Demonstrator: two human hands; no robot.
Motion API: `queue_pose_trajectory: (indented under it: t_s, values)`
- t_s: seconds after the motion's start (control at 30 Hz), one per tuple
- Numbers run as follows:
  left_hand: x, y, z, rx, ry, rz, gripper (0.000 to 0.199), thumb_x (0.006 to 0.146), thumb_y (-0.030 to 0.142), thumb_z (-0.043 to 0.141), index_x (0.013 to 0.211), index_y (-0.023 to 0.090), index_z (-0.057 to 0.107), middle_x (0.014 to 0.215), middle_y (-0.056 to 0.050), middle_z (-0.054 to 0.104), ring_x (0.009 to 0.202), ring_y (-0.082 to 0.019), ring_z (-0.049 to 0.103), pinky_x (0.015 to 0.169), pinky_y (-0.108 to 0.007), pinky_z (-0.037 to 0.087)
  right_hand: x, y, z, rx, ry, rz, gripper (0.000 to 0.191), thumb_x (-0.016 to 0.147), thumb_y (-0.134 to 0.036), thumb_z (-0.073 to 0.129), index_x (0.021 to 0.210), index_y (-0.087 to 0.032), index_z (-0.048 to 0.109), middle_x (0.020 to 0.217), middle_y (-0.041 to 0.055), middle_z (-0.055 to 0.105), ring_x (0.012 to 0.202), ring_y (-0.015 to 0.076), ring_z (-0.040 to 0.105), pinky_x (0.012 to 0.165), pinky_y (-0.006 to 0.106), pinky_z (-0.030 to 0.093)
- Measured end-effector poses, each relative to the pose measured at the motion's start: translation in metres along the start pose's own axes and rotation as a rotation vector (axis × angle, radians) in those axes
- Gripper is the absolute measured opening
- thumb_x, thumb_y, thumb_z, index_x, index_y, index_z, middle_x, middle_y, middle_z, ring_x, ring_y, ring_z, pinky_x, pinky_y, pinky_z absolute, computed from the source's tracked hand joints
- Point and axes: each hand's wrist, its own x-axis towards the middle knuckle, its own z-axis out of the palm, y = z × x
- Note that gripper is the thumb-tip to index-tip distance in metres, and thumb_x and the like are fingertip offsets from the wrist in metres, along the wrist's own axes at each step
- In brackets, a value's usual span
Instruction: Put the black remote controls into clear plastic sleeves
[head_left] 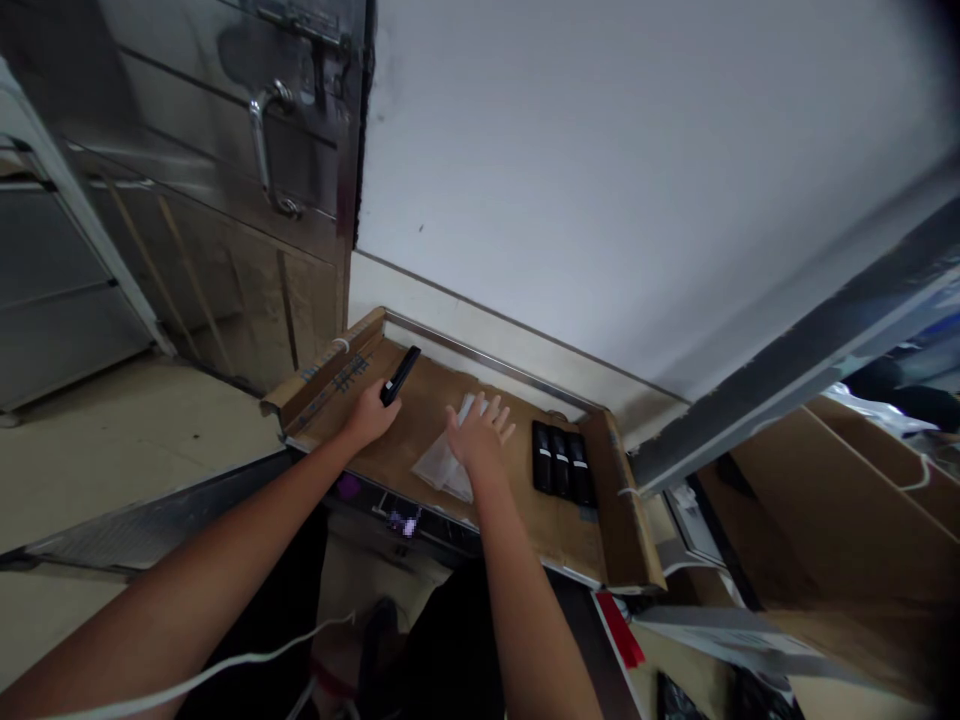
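My left hand (373,415) is closed around the lower end of a slim black bar-shaped item (403,372) with a small white label. The item points up and away over the left part of the cardboard-lined surface (420,405); its exact kind does not show. With fingers spread, my right hand (478,432) lies over a stack of clear plastic bags (447,468) in the middle, covering part of it. Right of that hand, three similar black items (561,462) with white label bands lie side by side.
Raised cardboard flaps (626,510) border the surface at left and right. Behind it rises a white wall (600,200), and a metal door with a handle (266,150) is at the left. Large cardboard boxes (847,500) stand at the right. A white cord (247,660) crosses near my legs.
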Motion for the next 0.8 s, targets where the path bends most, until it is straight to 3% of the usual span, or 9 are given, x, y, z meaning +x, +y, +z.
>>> queue_pose_trajectory:
  t_s: [0.2, 0.3, 0.43, 0.6, 0.7, 0.8]
  values:
    - [-0.001, 0.0, -0.001, 0.001, 0.0, 0.017, 0.009, 0.079, 0.027, 0.059, 0.081, 0.02, 0.054, 0.071, 0.001, 0.056, 0.068, -0.016, 0.054, 0.064, -0.027, 0.038, -0.059, 0.011, 0.032, -0.036, -0.031, -0.035, 0.081, 0.098, -0.062, 0.033, 0.155, -0.004, 0.029, 0.161, 0.0268, 0.014, 0.149, 0.0428, 0.007, 0.116, 0.064, 0.004]
    - [-0.001, 0.0, -0.001, 0.018, -0.003, 0.016, 0.008, 0.079, 0.027, 0.059, 0.082, 0.02, 0.055, 0.072, 0.001, 0.057, 0.069, -0.016, 0.055, 0.066, -0.027, 0.039, -0.063, 0.014, 0.043, -0.02, -0.002, -0.051, 0.081, 0.098, -0.063, 0.031, 0.155, -0.005, 0.028, 0.161, 0.0264, 0.015, 0.149, 0.0418, 0.007, 0.116, 0.063, 0.002]
    - [-0.001, -0.001, 0.0, 0.027, 0.0, 0.008, 0.009, 0.079, 0.028, 0.058, 0.083, 0.02, 0.056, 0.074, 0.0, 0.059, 0.072, -0.017, 0.057, 0.067, -0.027, 0.039, -0.063, 0.016, 0.04, 0.023, 0.046, -0.061, 0.077, 0.099, -0.061, 0.033, 0.153, -0.006, 0.033, 0.16, 0.0259, 0.02, 0.149, 0.0418, 0.011, 0.116, 0.063, 0.005]
    - [-0.001, -0.004, 0.0, 0.027, 0.002, 0.036, 0.01, 0.08, 0.029, 0.058, 0.083, 0.021, 0.055, 0.073, 0.0, 0.058, 0.07, -0.017, 0.056, 0.066, -0.027, 0.039, -0.075, 0.019, 0.033, 0.081, 0.209, -0.134, 0.075, 0.095, -0.063, 0.041, 0.153, -0.015, 0.036, 0.164, 0.016, 0.014, 0.151, 0.0357, 0.003, 0.119, 0.057, 0.007]
    - [-0.001, -0.004, 0.0, 0.049, -0.003, 0.013, 0.01, 0.079, 0.029, 0.059, 0.083, 0.021, 0.056, 0.072, 0.0, 0.058, 0.07, -0.017, 0.056, 0.066, -0.027, 0.039, -0.079, 0.018, 0.034, 0.064, 0.111, -0.216, 0.079, 0.091, -0.066, 0.049, 0.152, -0.017, 0.039, 0.164, 0.0164, 0.013, 0.151, 0.0383, 0.001, 0.118, 0.059, 0.003]
    - [-0.002, -0.002, -0.001, 0.045, -0.006, 0.011, 0.011, 0.079, 0.029, 0.059, 0.084, 0.02, 0.057, 0.073, 0.0, 0.059, 0.071, -0.017, 0.057, 0.068, -0.027, 0.04, -0.078, 0.019, 0.035, 0.127, 0.071, -0.216, 0.073, 0.093, -0.061, 0.046, 0.15, -0.015, 0.043, 0.162, 0.0189, 0.021, 0.15, 0.0388, 0.01, 0.117, 0.06, 0.005]
